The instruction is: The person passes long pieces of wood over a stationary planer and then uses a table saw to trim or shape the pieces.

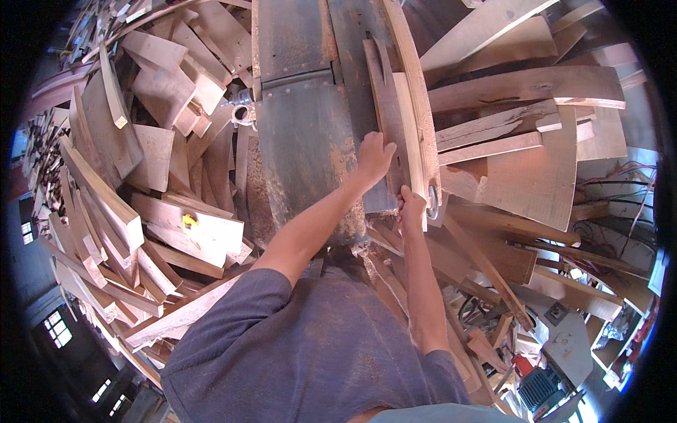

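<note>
A wooden board point(403, 166) stands along the right side of a grey, dust-streaked metal machine table point(307, 141). It has a brown face and a pale edge, and lies beside a long pale wooden strip point(422, 113). My left hand point(375, 161) is closed against the board's brown face, thumb raised, its fingers partly hidden. Nearer to me, my right hand point(411, 206) has its fingers curled round the board's near end. The fingers' far side is out of sight there.
Stacked wood offcuts point(159, 155) crowd the left side, with a small yellow object point(190, 223) on one. More boards point(525, 166) pile up at the right. A dark motor with a red part point(539, 388) sits lower right. Sawdust point(257, 190) coats the machine's left edge.
</note>
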A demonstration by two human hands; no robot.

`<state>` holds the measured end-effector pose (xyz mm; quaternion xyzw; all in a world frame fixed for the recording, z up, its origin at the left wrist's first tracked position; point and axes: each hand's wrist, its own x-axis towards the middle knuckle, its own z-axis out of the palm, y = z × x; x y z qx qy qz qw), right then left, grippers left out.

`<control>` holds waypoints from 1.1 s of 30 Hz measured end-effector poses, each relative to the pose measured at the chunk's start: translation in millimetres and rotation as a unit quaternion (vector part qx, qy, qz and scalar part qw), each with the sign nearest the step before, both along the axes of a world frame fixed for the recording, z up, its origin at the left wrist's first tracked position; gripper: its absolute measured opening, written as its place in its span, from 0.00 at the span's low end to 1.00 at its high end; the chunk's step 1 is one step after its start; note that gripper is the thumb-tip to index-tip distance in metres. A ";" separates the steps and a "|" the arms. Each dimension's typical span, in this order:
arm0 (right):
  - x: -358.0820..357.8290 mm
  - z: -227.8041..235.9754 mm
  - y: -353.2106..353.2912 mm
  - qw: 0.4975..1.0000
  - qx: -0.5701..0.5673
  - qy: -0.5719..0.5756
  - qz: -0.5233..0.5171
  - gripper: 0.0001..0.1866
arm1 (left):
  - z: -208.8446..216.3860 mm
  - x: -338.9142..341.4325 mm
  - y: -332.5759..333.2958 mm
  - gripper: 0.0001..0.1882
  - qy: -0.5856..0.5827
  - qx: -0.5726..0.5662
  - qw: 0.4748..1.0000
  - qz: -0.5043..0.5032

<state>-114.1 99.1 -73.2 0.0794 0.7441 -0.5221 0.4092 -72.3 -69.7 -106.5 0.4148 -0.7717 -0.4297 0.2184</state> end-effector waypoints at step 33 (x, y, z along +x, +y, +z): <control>-15.6 -19.0 -35.1 0.999 -0.026 0.025 -0.012 0.19 | 5.7 48.7 54.9 0.23 0.099 -0.069 0.988 -0.097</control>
